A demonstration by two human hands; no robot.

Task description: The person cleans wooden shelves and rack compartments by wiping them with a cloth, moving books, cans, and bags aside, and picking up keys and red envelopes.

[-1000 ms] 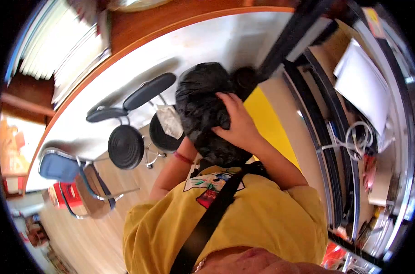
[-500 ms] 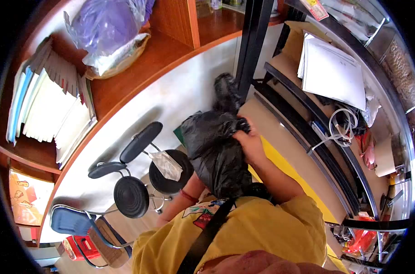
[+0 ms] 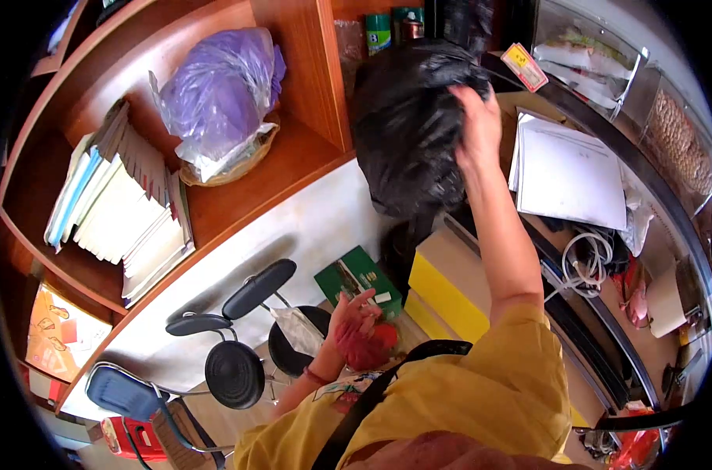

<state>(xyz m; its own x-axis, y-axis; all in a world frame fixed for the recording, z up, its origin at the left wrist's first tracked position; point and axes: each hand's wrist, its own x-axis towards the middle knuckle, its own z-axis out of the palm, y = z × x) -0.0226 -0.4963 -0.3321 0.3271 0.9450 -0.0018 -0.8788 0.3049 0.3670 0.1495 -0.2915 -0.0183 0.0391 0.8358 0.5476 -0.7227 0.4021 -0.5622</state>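
Note:
My right hand [image 3: 479, 129], raised with its arm stretched forward, grips the upper right side of a full black plastic bag [image 3: 410, 149]. The bag hangs in front of the wooden shelf's right end, and its twisted top reaches past the upper edge of the view. Lower down, near my body, my left hand [image 3: 356, 333] is apart from the bag with its fingers spread; its palm side looks reddish and blurred. Beyond that hand is a green box [image 3: 361, 280]. A small red-orange thing [image 3: 385, 335] shows beside the palm, its kind unclear.
The wooden shelf [image 3: 293, 145] holds upright books [image 3: 125, 211] and a purple bundle in clear plastic [image 3: 223, 94]. Black stools [image 3: 234, 372] stand below. Yellow-sided boxes [image 3: 442, 286] and a black rack with papers [image 3: 571, 172] and a white cable [image 3: 587, 262] are at right.
The black bag has gone up and forward in my right hand. My left hand has come out from under it and off it. More of the green box shows.

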